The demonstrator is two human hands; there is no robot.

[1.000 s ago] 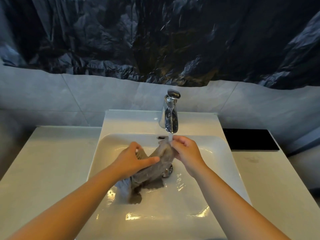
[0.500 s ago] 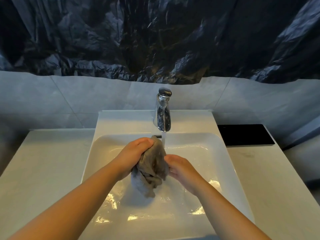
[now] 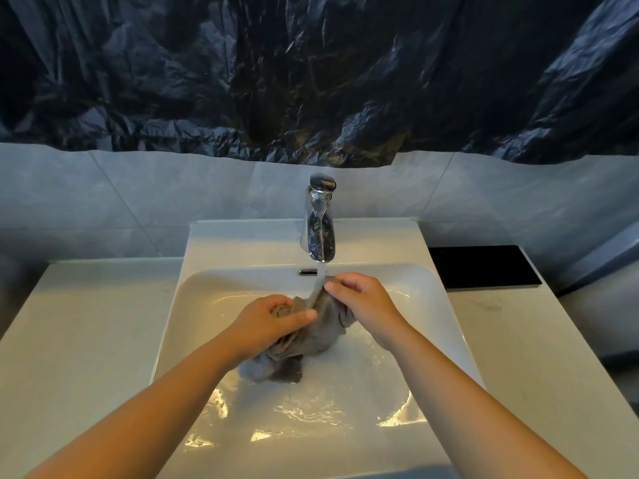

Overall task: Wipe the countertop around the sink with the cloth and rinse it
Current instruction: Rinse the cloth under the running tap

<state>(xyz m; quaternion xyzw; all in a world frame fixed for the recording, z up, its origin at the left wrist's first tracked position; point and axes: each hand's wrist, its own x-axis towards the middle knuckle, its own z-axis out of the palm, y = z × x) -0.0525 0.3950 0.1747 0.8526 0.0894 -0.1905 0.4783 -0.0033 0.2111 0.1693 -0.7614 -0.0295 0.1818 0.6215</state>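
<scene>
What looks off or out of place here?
Crumpled black plastic sheeting covers the wall above the tiles, unusual over a sink. Nothing spilled or damaged: the cloth is held under the running faucet.

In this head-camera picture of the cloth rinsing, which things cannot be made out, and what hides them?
1. Drain of the white ceramic sink: head view, not visible; the wet grey cloth and left hand cover the basin middle.
2. Right hand underside: head view, faces down against the cloth.
3. Wall above the tiles: head view, covered by the crinkled black plastic sheet.
4. Flat black rectangle right of the sink: head view, too dark to identify.
</scene>
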